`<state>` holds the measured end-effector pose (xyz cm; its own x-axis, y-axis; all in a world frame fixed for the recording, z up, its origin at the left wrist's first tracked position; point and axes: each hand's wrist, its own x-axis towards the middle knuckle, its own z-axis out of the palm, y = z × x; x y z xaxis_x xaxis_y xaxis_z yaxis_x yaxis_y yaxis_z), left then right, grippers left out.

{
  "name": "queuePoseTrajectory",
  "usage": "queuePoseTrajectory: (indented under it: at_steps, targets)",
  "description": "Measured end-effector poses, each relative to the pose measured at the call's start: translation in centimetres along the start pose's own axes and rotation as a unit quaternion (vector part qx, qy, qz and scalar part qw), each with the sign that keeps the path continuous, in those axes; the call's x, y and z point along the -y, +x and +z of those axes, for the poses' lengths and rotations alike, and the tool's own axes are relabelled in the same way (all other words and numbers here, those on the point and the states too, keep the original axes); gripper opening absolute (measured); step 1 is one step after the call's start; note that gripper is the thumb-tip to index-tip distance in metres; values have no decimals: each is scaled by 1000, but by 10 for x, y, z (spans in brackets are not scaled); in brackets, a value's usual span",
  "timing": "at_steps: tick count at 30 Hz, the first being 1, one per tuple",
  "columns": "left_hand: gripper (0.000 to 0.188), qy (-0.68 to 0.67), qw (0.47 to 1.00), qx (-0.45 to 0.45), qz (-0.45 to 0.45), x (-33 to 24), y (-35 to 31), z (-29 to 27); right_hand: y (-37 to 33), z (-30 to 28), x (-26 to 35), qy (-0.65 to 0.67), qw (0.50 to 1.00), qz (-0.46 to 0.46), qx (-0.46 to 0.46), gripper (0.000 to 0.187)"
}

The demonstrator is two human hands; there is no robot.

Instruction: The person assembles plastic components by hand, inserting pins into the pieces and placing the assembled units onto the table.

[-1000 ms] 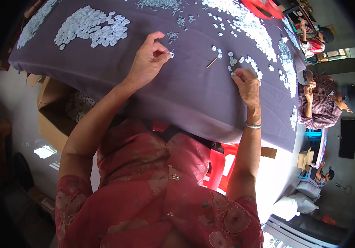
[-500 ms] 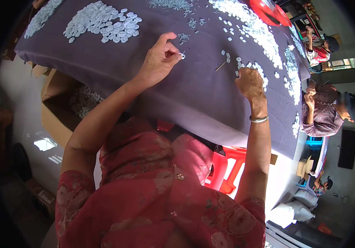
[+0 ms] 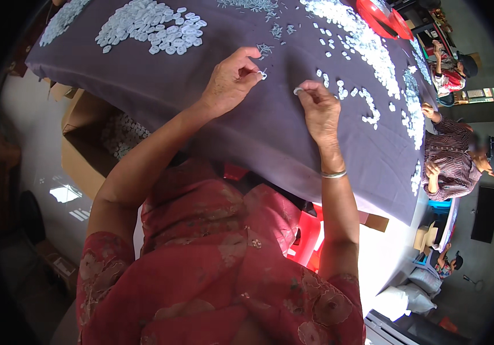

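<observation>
My left hand (image 3: 228,83) is closed in a pinch on a small white plastic piece (image 3: 263,75) with a thin pin sticking out of it. To its right, my right hand (image 3: 321,112), with a bangle on the wrist, pinches a small whitish oval piece (image 3: 297,91) between thumb and fingertips. The two hands are apart, both just above the purple-grey tablecloth (image 3: 247,126). Just beyond the left hand lies a small heap of thin grey pins (image 3: 264,50). Loose white plastic pieces (image 3: 368,109) lie scattered right of my right hand.
A big pile of white oval pieces (image 3: 160,31) lies at the far left, and a long spread of white pieces (image 3: 367,54) at the right. Red trays (image 3: 376,20) stand at the back. A cardboard box (image 3: 80,138) of pieces is below the table. A co-worker (image 3: 454,149) sits at the right.
My right hand has come left from the loose pieces toward my left hand, now with an oval piece in its fingertips. The left hand keeps its pinch.
</observation>
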<state>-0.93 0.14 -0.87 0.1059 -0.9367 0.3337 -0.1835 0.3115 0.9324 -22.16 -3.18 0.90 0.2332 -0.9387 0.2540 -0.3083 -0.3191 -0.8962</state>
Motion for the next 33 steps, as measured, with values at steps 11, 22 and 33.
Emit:
queuePoseTrajectory:
  at_steps: [11,22,33]
  targets:
    - [37,1,1000,-11,11,1,-1,-2,3,-6,9,-206,975,-84,24,10]
    - [40,-14,999,28,11,-2,-3,-3,32,47,18,266,959,90,32,10]
    - [39,-12,999,35,4,-5,-2,-5,30,49,15,280,956,58,59,10]
